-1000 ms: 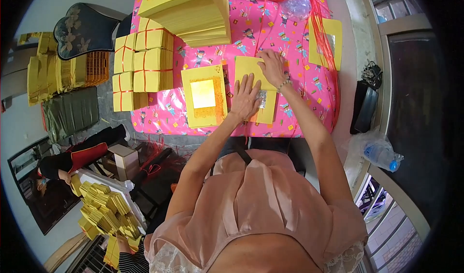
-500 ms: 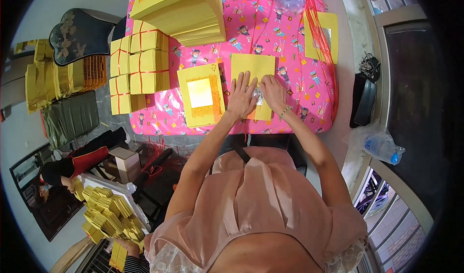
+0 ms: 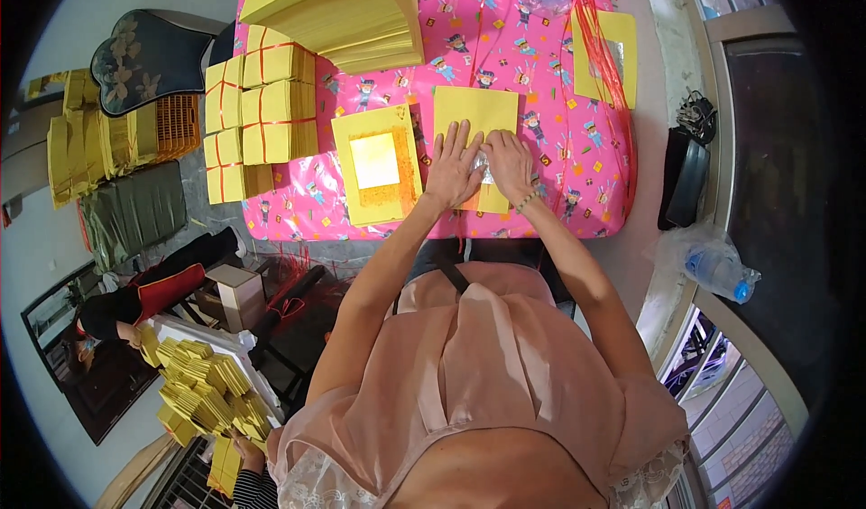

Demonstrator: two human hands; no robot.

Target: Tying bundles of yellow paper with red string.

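Observation:
A yellow sheet of paper (image 3: 476,108) lies on the pink patterned tablecloth (image 3: 541,216) in front of me, partly folded over at its near side. My left hand (image 3: 453,168) rests flat on it, fingers stretched out and pointing away from me. Beside it, my right hand (image 3: 511,168) presses down on the right half, its fingers extended and a beaded bracelet on the wrist. A bit of silvery foil shows between the two hands. Just left of them sits a yellow paper (image 3: 406,204) with an orange block and a pale, shiny foil square (image 3: 373,161).
A tall stack of yellow paper (image 3: 379,40) stands at the far left of the table. Red-tied yellow bundles (image 3: 278,123) are piled nearer. Red strands (image 3: 603,58) hang over another foil sheet (image 3: 622,36) at right. Another person's hands touch a yellow heap (image 3: 203,383) at lower left.
My right hand's fingers have straightened and flattened onto the sheet from a more curled pose. My left hand stays nearly in place. The whole view has shifted slightly.

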